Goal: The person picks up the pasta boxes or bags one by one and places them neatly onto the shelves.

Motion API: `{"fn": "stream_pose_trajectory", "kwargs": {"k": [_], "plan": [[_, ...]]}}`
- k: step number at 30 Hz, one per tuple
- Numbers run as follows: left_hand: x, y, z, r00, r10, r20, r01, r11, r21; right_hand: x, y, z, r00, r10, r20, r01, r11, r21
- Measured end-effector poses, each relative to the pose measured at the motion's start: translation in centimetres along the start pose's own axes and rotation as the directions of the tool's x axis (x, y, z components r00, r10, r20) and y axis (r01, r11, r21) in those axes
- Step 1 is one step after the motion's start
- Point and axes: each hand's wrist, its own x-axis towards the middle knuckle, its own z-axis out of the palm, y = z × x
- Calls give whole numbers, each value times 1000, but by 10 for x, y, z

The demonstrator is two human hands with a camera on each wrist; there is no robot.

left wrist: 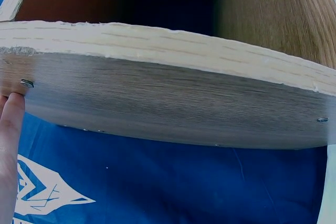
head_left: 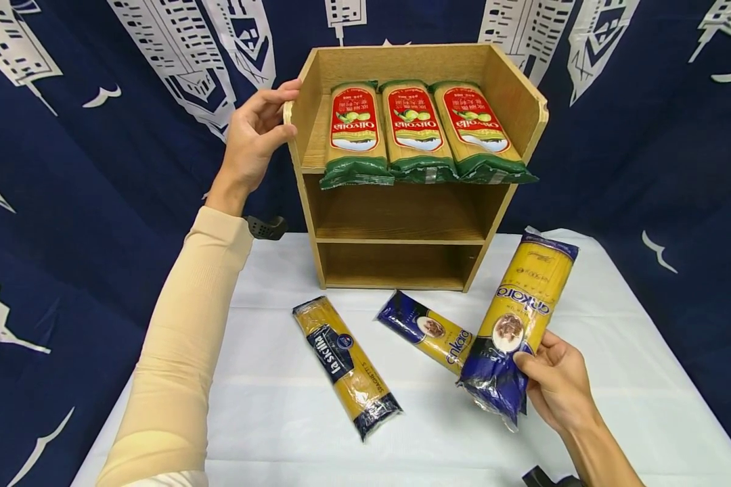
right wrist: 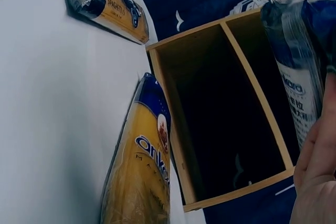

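Three green-ended, red-labelled plastic pasta packets point(head_left: 417, 128) lie in the top tier of a light-brown wooden shelf point(head_left: 402, 211); my left hand point(head_left: 252, 142) grips its ten-o'clock edge, my right hand point(head_left: 557, 379) pinches a yellow-and-blue plastic Ankara packet point(head_left: 526, 281) at its five o'clock.

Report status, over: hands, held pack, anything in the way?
Left hand holding left side of shelf. Right hand gripping ankara pack, off the table. Three Olivoila packs occupy top tier; nothing seen blocking lower tiers.
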Motion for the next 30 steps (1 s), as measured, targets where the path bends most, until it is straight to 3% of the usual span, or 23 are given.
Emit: {"fn": "stream_pose_trajectory", "kwargs": {"k": [6, 11, 17, 26, 30], "plan": [[0, 1, -2, 1000, 2, -3, -2, 1000, 10, -8, -1, 5, 987, -24, 158, 33, 998, -51], [1, 2, -3, 1000, 1, -6, 0, 1000, 6, -11, 0, 11, 959, -16, 283, 39, 996, -76], [1, -1, -3, 1000, 11, 2, -11, 1000, 25, -11, 0, 17, 919, 46, 391, -16, 997, -80], [-1, -1, -3, 1000, 0, 4, 0, 999, 52, 11, -13, 19, 836, 110, 538, -130, 992, -2], [-1, -1, -2, 1000, 1, 8, -2, 998, 58, 25, -20, 19, 832, 140, 536, -147, 989, -30]]}}
